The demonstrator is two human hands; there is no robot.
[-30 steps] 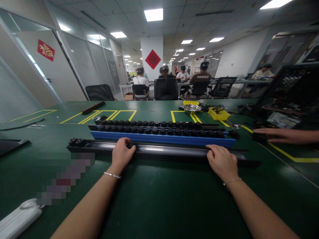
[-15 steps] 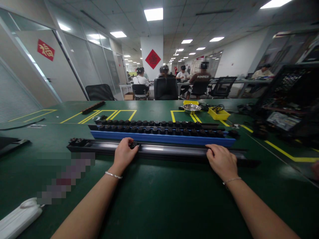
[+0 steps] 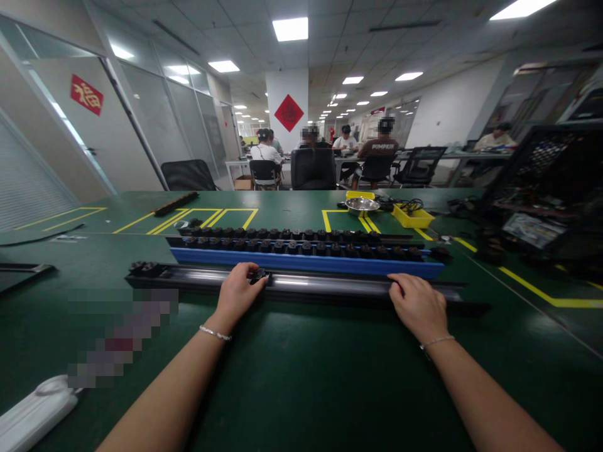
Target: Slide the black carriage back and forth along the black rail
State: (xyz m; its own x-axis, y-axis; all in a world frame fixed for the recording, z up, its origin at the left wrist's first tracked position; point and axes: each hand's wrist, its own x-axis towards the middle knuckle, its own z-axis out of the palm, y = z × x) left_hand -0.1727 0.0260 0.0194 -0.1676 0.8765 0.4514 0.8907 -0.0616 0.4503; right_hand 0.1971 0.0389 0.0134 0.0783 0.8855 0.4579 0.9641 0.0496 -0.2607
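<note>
A long dark metal rail [image 3: 325, 285] lies across the green table in front of me. My left hand [image 3: 238, 292] rests on it near the middle, fingers pinched on a small black clip [image 3: 257, 274] sitting on the rail. My right hand [image 3: 417, 304] presses down on the rail's right part, fingers curled over it. Two more black clips [image 3: 144, 268] sit at the rail's left end. Behind it lies a blue rail [image 3: 306, 260] and another dark rail [image 3: 292, 235], each lined with several black clips.
A steel bowl [image 3: 362, 204] and a yellow tray [image 3: 413, 216] stand at the back. A black crate [image 3: 546, 182] sits at the right. A white power strip [image 3: 35, 414] lies at the near left. Several people sit at far desks [image 3: 330, 160]. Yellow tape lines [image 3: 541, 289] mark the table.
My left hand has slid the black clip a little rightward along the rail. A co-worker's hand that reached in at the right a second ago has withdrawn. My right hand has stayed put.
</note>
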